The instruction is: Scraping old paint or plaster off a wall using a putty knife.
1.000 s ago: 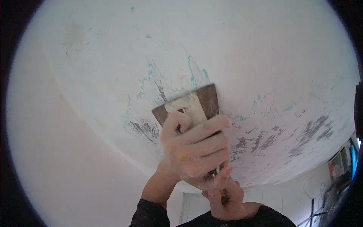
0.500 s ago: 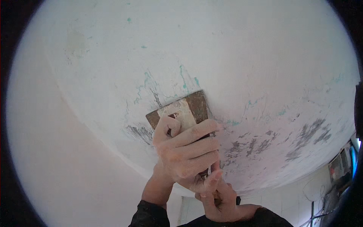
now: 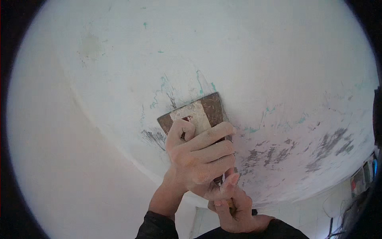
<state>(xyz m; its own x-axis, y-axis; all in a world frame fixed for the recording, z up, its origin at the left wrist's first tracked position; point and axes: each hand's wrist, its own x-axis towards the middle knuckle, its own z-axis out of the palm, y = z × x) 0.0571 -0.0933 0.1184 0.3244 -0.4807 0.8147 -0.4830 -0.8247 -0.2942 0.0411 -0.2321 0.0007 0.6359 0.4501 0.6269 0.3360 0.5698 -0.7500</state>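
Observation:
A wide putty knife (image 3: pixel 215 109) lies with its broad edge against a white plastered surface (image 3: pixel 258 51). Its blade is brown and smeared with pale filler. My left hand (image 3: pixel 201 155), coated in white dust, is closed around the knife where blade and handle meet, hiding most of that part. Lower down, my right hand (image 3: pixel 240 211) is closed around the handle's end, of which a yellowish bit shows between the fingers. Thin green marks and a grey scuffed patch (image 3: pixel 153 138) lie around the blade's edge.
Grey bare patches (image 3: pixel 328 145) run across the surface to the right. A long bent crease (image 3: pixel 115 143) meets another white surface at left. In the lower right corner are dark rods (image 3: pixel 331 227), a thin loose wire and some blurred items.
The surface and its marks have slid a little to the right in the picture. Both hands keep their hold, and the putty knife sits slightly further left against the green marks.

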